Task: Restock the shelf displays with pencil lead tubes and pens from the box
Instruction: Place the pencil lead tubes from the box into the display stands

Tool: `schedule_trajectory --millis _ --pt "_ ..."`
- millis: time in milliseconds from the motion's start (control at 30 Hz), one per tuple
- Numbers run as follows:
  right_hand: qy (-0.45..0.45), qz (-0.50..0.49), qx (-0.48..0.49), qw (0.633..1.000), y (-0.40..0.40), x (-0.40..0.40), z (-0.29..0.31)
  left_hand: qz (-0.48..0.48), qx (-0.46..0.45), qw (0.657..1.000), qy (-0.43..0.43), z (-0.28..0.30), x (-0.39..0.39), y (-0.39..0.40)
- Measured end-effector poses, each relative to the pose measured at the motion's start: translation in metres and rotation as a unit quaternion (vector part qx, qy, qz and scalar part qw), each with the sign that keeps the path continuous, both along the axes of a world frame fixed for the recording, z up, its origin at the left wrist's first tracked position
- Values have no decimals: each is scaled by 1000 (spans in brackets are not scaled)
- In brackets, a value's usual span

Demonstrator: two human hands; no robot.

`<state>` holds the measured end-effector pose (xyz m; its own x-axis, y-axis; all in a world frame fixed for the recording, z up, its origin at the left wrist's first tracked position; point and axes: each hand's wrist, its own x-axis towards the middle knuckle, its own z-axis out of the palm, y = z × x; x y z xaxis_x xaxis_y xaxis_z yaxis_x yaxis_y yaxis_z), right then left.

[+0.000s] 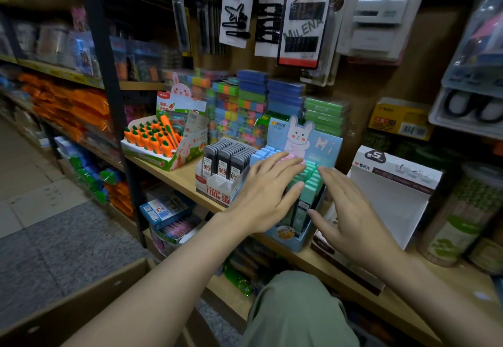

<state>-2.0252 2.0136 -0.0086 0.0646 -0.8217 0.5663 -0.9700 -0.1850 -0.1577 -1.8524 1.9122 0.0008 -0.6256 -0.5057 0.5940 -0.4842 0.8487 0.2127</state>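
A blue bunny display box (325,145) stands on the wooden shelf (179,175), packed with rows of pastel blue, pink and mint lead tubes (313,180). My left hand (264,197) lies flat over the tubes, fingers spread, holding nothing. My right hand (351,213) hovers open just to the right of the box, fingers apart. Left of it sits a white display (217,191) with three rows of black lead tubes (231,156). A brown cardboard box (81,306) shows at the lower left.
An empty white display carton (392,191) stands to the right. A carrot-shaped item display (160,139) sits at the left of the shelf. Stacked colourful boxes (253,101) fill the back, and hair clips (302,17) hang above. My knee (296,308) is below.
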Motion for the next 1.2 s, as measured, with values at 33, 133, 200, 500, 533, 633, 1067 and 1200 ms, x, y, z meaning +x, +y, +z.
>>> schedule_trajectory --millis 33,133,200,500,533,633,1067,1200 --pt "9 3 11 1000 -2 -2 1 2 3 1000 -6 4 -3 -2" --pt "38 4 45 998 -7 -5 2 10 17 999 -36 12 -9 -9" --pt "49 -1 58 997 -8 -9 2 7 25 998 -56 16 -12 -12" --pt "50 -41 60 996 -14 -14 15 -8 59 996 -61 18 -19 -16" --pt "59 -50 69 995 -16 -14 17 -9 68 995 -71 21 -20 -17" --pt "72 -71 101 990 -22 -12 18 0 84 991 -103 26 -25 -20" --pt "67 -29 74 995 -2 -6 5 -14 49 992 -115 11 -2 -5" --pt "-16 2 28 999 6 8 16 -27 46 999 4 8 23 11"
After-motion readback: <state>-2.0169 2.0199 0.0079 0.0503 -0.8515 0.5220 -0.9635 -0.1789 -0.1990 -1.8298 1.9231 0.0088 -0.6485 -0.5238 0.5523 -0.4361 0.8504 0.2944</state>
